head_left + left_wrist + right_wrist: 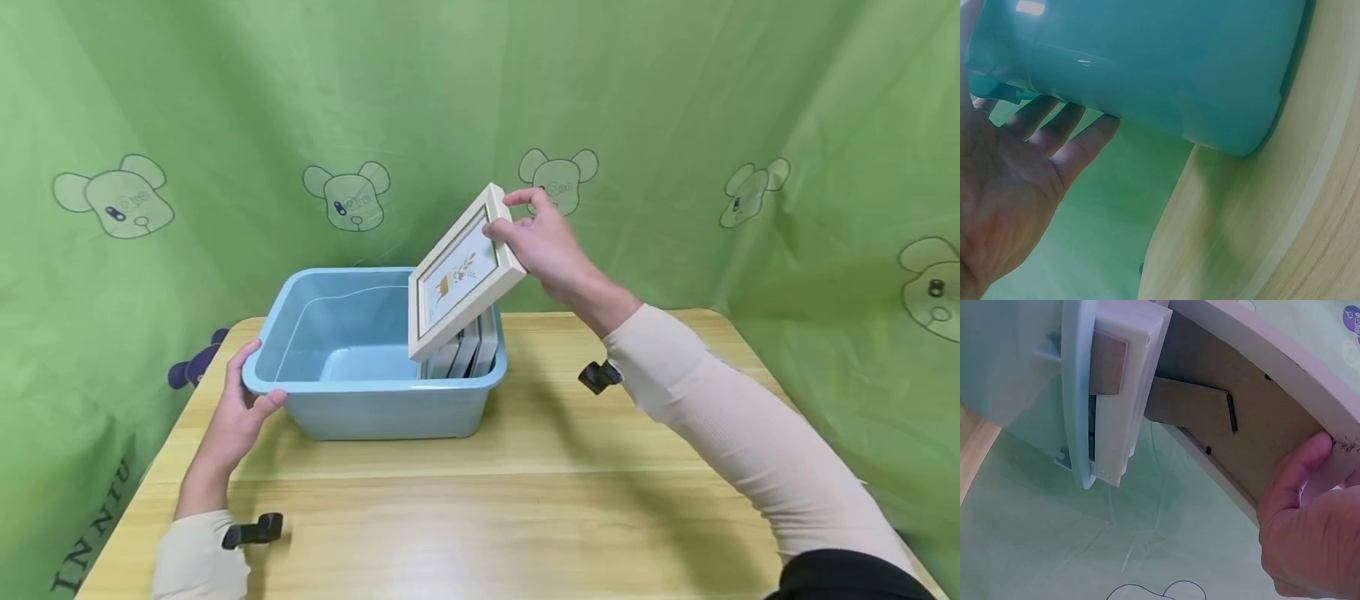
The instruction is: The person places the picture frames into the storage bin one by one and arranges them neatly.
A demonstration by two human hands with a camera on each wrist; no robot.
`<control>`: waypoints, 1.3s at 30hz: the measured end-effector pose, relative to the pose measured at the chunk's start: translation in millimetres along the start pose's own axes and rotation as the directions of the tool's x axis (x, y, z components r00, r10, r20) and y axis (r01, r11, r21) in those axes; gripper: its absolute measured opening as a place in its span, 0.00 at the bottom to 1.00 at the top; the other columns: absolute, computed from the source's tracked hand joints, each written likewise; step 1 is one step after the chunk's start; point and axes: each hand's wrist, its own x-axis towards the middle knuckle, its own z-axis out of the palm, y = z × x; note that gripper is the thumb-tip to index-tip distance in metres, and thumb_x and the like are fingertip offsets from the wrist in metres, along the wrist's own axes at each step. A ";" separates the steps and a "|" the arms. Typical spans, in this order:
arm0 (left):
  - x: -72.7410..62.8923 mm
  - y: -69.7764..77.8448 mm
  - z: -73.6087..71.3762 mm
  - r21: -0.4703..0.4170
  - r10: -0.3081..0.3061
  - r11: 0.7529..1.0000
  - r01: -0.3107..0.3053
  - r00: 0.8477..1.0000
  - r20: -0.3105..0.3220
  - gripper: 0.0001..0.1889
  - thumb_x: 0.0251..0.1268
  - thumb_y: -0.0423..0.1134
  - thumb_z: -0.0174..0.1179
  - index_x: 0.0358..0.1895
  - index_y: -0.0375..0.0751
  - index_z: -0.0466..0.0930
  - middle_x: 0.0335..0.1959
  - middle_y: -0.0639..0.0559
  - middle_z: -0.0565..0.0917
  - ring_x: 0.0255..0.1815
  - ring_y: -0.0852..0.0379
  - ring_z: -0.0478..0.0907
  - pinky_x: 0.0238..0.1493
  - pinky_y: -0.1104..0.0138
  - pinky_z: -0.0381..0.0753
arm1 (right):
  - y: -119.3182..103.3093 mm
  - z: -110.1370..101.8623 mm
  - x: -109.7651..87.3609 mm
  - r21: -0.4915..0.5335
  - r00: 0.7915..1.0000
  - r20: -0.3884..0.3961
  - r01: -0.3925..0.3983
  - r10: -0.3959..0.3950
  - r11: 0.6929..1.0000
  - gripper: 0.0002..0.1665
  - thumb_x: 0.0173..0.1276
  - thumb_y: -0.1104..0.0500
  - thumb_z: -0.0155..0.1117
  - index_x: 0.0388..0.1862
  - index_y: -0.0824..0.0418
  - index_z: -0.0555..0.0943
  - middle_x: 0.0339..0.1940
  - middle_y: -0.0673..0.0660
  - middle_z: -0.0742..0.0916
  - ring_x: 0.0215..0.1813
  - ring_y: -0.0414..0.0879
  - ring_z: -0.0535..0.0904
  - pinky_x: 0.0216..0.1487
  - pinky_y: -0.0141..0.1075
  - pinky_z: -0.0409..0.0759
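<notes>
A cream picture frame (457,271) with a plant print is tilted above the right end of a blue plastic basin (382,408). My right hand (547,246) pinches its upper right edge, thumb on the front and fingers behind. The right wrist view shows the frame's brown backing (1241,381) and fold-out stand (1191,403). Several more frames (468,346) lean upright inside the basin's right end, partly hidden by the raised one. My left hand (232,417) holds the basin's near left corner; in the left wrist view its fingers (1085,147) lie along the outer wall.
The basin stands on a light wooden table (525,517). Green cloth (450,100) printed with bear heads hangs behind and at both sides. A small purple thing (197,362) shows past the table's left edge. Black wrist mounts (600,377) sit on both sleeves.
</notes>
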 end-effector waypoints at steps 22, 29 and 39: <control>-0.3 -0.4 -1.6 -0.002 -0.022 1.000 0.022 1.000 0.005 0.41 0.68 0.31 0.55 0.77 0.57 0.41 0.74 0.32 0.52 0.67 0.61 0.60 0.57 0.87 0.64 | 5.4 37.0 14.1 -0.134 0.993 0.103 -0.034 0.048 0.990 0.38 0.63 0.46 0.67 0.67 0.51 0.60 0.43 0.58 0.83 0.33 0.48 0.82 0.34 0.39 0.84; 0.2 1.3 -0.8 0.007 -0.035 0.999 0.035 0.999 0.011 0.41 0.69 0.31 0.55 0.77 0.58 0.40 0.75 0.34 0.51 0.71 0.47 0.56 0.58 0.87 0.63 | 11.4 44.6 15.3 -0.241 0.991 0.107 -0.057 0.085 0.969 0.40 0.62 0.41 0.67 0.67 0.50 0.60 0.37 0.55 0.82 0.31 0.46 0.76 0.30 0.35 0.74; 0.2 1.4 -1.4 0.020 -0.034 0.999 0.034 0.999 0.011 0.42 0.69 0.31 0.55 0.77 0.59 0.40 0.75 0.34 0.52 0.70 0.52 0.58 0.60 0.85 0.62 | 24.0 60.3 17.2 -0.454 0.997 0.047 -0.029 0.056 0.890 0.34 0.63 0.42 0.63 0.65 0.47 0.63 0.40 0.55 0.82 0.39 0.49 0.80 0.39 0.42 0.81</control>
